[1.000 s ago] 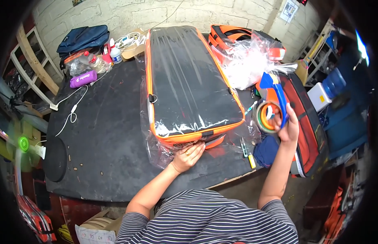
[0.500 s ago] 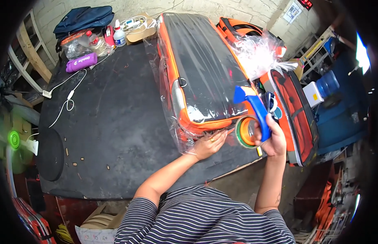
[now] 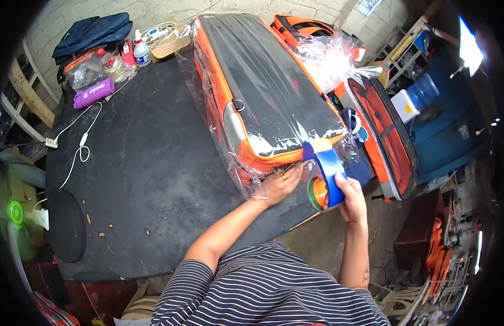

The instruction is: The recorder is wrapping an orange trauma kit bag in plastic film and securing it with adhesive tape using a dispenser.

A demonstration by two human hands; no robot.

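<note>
A long black and orange bag (image 3: 279, 98) lies on the dark table, covered in clear plastic wrap (image 3: 222, 146). At its near end, my left hand (image 3: 281, 185) presses a fold of the wrap against the bag, fingers together; a ring shows on one finger. My right hand (image 3: 350, 201) is closed round a blue tape dispenser (image 3: 329, 165) with a roll of tape (image 3: 318, 193) on it. The dispenser's head meets the wrapped bag's near edge, close to its right corner. My right fingers are partly hidden behind the dispenser.
An open orange and black bag (image 3: 376, 136) stands to the right, beside crumpled plastic (image 3: 330, 60). At the far left are a purple bottle (image 3: 94, 93), a white spray bottle (image 3: 141, 49) and a dark blue bag (image 3: 92, 35). A white cable (image 3: 82, 141) crosses the table's left side.
My right hand has brought the tape dispenser left and down onto the bag's near edge. My left hand still holds the wrap there. The whole view has shifted slightly.
</note>
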